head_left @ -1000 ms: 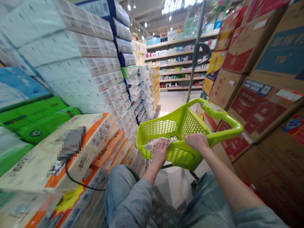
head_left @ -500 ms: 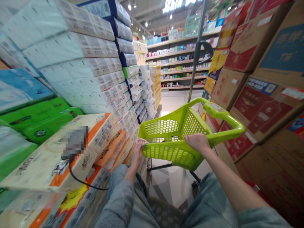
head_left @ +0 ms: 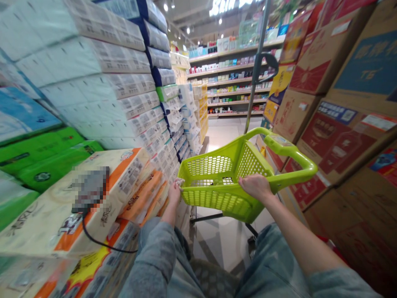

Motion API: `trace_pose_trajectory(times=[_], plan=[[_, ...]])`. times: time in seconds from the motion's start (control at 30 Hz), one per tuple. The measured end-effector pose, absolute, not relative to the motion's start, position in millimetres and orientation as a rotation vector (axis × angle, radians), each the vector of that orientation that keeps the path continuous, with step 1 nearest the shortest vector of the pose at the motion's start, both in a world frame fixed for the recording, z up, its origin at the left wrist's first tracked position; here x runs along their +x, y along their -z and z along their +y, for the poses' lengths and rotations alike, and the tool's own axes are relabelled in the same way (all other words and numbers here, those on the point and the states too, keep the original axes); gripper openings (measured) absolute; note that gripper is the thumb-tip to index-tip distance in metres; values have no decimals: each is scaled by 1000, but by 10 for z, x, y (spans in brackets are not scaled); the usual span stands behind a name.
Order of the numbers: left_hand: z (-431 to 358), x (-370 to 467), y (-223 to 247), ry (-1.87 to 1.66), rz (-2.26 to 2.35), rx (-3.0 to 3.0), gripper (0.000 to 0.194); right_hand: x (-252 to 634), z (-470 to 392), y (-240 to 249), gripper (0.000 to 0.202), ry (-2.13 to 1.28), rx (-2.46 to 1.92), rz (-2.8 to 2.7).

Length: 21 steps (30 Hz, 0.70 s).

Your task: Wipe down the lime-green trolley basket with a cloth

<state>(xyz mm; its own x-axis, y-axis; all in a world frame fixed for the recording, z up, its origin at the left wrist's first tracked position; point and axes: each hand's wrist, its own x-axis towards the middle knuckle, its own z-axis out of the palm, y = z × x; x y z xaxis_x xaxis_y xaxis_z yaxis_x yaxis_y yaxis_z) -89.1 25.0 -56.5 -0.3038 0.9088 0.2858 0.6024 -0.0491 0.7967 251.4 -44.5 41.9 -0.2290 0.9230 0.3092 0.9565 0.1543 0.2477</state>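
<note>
A lime-green shopping cart (head_left: 214,194) with a perforated basket stands in front of my knees, its handle turned to the right. My right hand (head_left: 256,186) is closed around the near rim of the basket, close to the handle end. At the opposite, left end, my left hand (head_left: 174,193) pinches a small pale cloth (head_left: 180,182) against the basket's corner. Most of the cloth is hidden by the fingers. Inside the basket only its lattice floor shows.
Stacked tissue packs (head_left: 124,82) rise along the left. On a nearer cream pack (head_left: 40,211) lies a blurred-out device with a black cable (head_left: 105,246). Cardboard boxes (head_left: 335,136) line the right. A metal pole (head_left: 256,74) stands behind the cart, with stocked shelves (head_left: 229,78) farther back.
My left hand has shifted slightly left and up with the cloth, to the outer side of the cart's corner. My right hand keeps its hold on the rim. The view has swung a little.
</note>
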Motion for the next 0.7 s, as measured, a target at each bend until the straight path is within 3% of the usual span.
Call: trace_pose_trajectory(times=[0.2,0.43,0.7], plan=[[-101,-534,718,-1427,1970,1818,37,2611,-426,-449,50,524,-2002,-2259],[-487,-309,651,-1270,1950,2206,46,2711,-410,-452,49,521,-2107,-2209],[-394,457,108,-709,1627,2533,28,2603,-419,-440,50,506,-2067,-2244]])
